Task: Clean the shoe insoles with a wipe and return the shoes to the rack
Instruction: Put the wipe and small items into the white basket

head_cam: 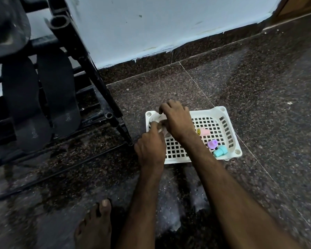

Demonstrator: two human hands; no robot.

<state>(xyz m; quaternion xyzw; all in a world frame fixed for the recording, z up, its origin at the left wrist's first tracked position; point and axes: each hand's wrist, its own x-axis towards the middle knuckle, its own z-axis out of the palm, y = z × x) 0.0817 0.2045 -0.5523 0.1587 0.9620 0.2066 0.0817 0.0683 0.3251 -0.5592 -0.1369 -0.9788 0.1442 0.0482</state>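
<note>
Both hands are down in one corner of a white perforated plastic basket (pixel 208 113), which spreads out to the right of them on the dark speckled granite floor (pixel 258 87). L hand (pixel 150 150) has fingers curled, pinching a crumpled white wipe (pixel 159 120). R hand (pixel 176 121) sits just beyond it, fingers curled down over the wipe's far edge, gripping it too. So the wipe is between the 2 hands, touching both, inside that basket corner. My knuckles cover most of it, so I can't tell its shape or if it's one sheet or a wad.

Pair of black flat sandals (pixel 59 97) stands sole-out on the black metal tube rack (pixel 97 78), well to the left of L hand. Other dark footwear further left & above is blurred and cut off by the frame.

Right of R wrist, in the basket: pink block w/ yellow smiley (pixel 204 132), purple plastic cap (pixel 212 143), teal plastic cap (pixel 220 151); can't say what they belong to. My bare foot (pixel 95 227) is on the floor below-left of L forearm, heel cut off.
</note>
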